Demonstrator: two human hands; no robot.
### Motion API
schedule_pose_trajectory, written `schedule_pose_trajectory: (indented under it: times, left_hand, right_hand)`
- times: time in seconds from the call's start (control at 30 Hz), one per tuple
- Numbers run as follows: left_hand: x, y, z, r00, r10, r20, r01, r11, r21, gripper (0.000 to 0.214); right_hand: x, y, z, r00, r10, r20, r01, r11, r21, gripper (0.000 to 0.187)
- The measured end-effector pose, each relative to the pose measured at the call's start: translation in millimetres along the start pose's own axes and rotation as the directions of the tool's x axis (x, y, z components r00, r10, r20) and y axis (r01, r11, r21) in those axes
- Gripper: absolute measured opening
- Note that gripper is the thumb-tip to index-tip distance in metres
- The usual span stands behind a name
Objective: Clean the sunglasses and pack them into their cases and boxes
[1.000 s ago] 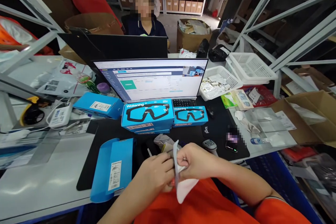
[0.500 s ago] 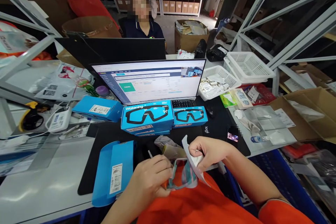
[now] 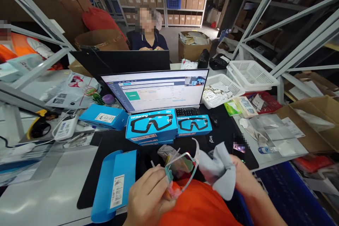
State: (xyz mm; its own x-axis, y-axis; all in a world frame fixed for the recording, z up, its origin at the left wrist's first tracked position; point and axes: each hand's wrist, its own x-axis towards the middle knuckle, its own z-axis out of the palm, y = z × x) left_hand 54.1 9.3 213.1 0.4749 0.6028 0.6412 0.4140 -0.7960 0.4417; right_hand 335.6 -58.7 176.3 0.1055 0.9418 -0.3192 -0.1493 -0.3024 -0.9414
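My left hand is closed on a pair of clear-framed glasses with a tinted lens, held just above my lap at the table's near edge. My right hand grips a light grey cloth, which hangs beside the glasses' right end and hides most of the fingers. An open blue box sleeve lies on the black desk mat left of my hands. Two blue goggle boxes stand in front of the monitor.
A crumpled bag lies behind the glasses. White baskets and a cardboard box stand at the right, a phone on the mat. Another person sits behind the monitor. Metal shelf struts rise on both sides.
The glasses have come out of the white wrapper and now tilt up in my left hand. My right hand has moved right and now holds the grey cloth.
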Motion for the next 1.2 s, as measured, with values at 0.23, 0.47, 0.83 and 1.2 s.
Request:
schedule_pose_trajectory:
  times: [0.23,0.47,0.83,1.2]
  left_hand:
    - [1.0,13.5,37.5,0.992,0.082,-0.091,-0.061,0.975,0.215,0.012]
    - [-19.3,19.4,72.1,0.955,0.131,-0.267,-0.045,0.950,0.308,0.016]
    - [4.7,21.3,70.9,0.977,0.124,-0.173,-0.042,0.911,0.411,0.024]
    - [1.8,38.8,80.7,0.978,0.174,-0.114,-0.129,0.936,0.329,0.024]
  right_hand:
    - [-7.5,-2.0,90.2,0.952,-0.306,-0.032,0.306,0.932,0.196,0.032]
    - [0.0,-21.1,116.9,0.937,-0.168,-0.306,0.278,0.890,0.362,0.060]
    - [11.8,-7.4,113.2,0.929,-0.049,-0.368,0.198,0.904,0.380,0.064]
    - [6.4,-22.5,89.4,0.871,0.012,-0.491,0.188,0.915,0.356,0.065]
